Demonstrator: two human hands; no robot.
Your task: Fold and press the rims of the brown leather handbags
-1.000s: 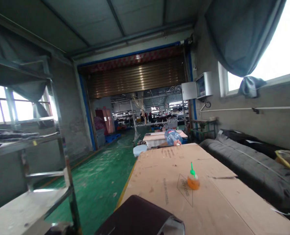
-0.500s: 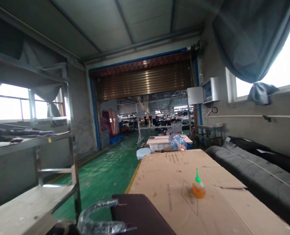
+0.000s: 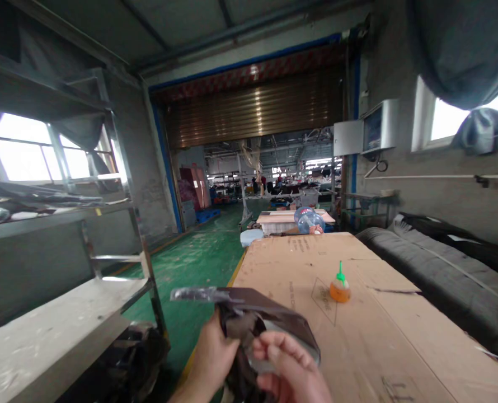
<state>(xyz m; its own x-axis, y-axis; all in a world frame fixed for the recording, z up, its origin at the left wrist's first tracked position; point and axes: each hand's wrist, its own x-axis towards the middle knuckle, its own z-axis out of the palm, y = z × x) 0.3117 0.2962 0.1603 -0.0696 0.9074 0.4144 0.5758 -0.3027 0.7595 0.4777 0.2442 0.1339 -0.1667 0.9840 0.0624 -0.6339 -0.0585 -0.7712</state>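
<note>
A flat dark brown panel [image 3: 261, 298] lies tilted over the left edge of the cardboard-covered table, its greyish underside partly showing. A clear-plastic-wrapped piece [image 3: 192, 294] sticks out at its left end. My left hand [image 3: 215, 347] is closed round loose dark brown material [image 3: 240, 330] bunched below the panel; its fingertips are hidden. Close beside it, my right hand [image 3: 289, 361] has curled fingers pinched together at the same material. What exactly lies between those fingertips is hard to see.
A squeeze bottle [image 3: 340, 288] of orange liquid with a green nozzle stands on the cardboard [image 3: 375, 324]. Left is a metal rack [image 3: 144, 268] with a pale shelf. Grey rolls [image 3: 421, 268] lie along the right wall. A large blue water bottle [image 3: 310, 220] lies beyond the table.
Both my hands have come into view, holding dark material at the panel. The panel has lifted and turned; its curved plastic-wrapped piece now appears edge-on. The view has tipped downward.
</note>
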